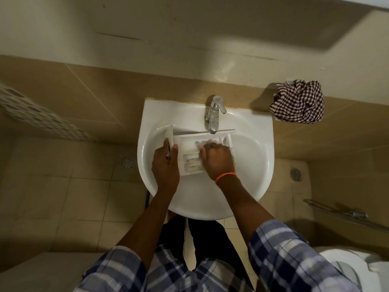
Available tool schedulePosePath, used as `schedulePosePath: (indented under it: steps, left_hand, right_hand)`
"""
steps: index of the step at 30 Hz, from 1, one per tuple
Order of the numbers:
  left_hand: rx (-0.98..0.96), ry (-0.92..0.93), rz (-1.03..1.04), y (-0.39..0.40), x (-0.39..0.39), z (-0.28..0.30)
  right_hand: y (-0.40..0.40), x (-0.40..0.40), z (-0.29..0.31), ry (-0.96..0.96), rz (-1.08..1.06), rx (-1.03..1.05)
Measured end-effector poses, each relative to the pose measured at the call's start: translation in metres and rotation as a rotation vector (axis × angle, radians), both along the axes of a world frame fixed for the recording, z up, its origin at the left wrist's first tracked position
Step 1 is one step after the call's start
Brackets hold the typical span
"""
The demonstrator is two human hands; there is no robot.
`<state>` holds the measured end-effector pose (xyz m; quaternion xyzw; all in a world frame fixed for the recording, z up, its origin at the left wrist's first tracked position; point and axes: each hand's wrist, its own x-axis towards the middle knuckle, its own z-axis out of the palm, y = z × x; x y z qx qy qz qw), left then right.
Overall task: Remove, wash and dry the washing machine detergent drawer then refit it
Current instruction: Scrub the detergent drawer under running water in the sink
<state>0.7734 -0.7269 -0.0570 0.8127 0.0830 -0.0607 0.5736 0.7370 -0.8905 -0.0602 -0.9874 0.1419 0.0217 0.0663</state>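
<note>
White detergent drawer (192, 153) lies in the basin (248, 175) beneath the tap (214, 114). Left hand (165, 165) grips its front panel; right hand (216, 158), fingers curled, presses into a compartment.

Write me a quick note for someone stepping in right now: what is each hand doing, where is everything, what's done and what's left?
Left hand: grips the front panel end of the detergent drawer, steadying it in the white sink.
Right hand: fingers curled down inside the drawer's compartments under the tap; whether it holds anything cannot be told.
Done: drawer removed and brought to the sink; washing under way.
Left: finish washing, dry it, probably with the checked cloth on the ledge right of the sink, then refit it in the machine, which is not in view.
</note>
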Motion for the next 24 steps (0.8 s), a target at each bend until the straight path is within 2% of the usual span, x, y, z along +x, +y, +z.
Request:
schedulePosePath:
  steps: [2,5,7,9,10,11,13,15,18,20,21,24]
  left_hand:
    - [0.001,-0.025,-0.010,-0.001,-0.002,-0.003]
    - [0.027,-0.030,-0.010,-0.002,-0.003,-0.005]
    - [0.054,-0.042,-0.031,-0.001,-0.001,-0.005]
    - [0.092,-0.040,-0.069,0.005,0.005,0.002]
    - [0.101,-0.025,-0.073,0.008,0.007,0.003]
    - [0.093,-0.007,-0.073,0.011,0.009,0.005]
    - [0.059,0.004,-0.077,0.012,0.010,0.012]
    - [0.072,-0.040,-0.085,0.009,0.008,0.015]
    - [0.161,-0.115,-0.139,0.005,0.004,0.010]
    - [0.185,-0.121,-0.166,0.006,0.004,0.011]
    - [0.162,-0.097,-0.163,0.006,0.004,0.012]
    - [0.097,-0.061,-0.118,0.004,0.002,0.021]
  right_hand:
    - [-0.025,-0.007,-0.004,-0.047,-0.090,0.010]
    - [-0.009,-0.002,-0.007,-0.023,-0.145,-0.026]
    - [0.017,0.005,-0.004,-0.007,0.041,0.032]
    - [0.027,0.008,0.003,-0.013,0.297,0.218]
    - [0.022,0.008,0.006,-0.024,0.314,0.264]
    - [0.012,0.008,0.007,-0.051,0.241,0.272]
    - [-0.005,0.003,0.008,-0.095,-0.038,0.172]
    - [0.000,-0.002,0.005,-0.005,-0.115,0.108]
    - [0.019,-0.005,0.004,0.061,0.119,0.252]
    - [0.010,-0.008,0.003,0.022,0.258,0.354]
    - [-0.001,-0.008,0.002,-0.029,0.229,0.355]
    - [-0.025,-0.006,0.004,-0.101,-0.152,0.292]
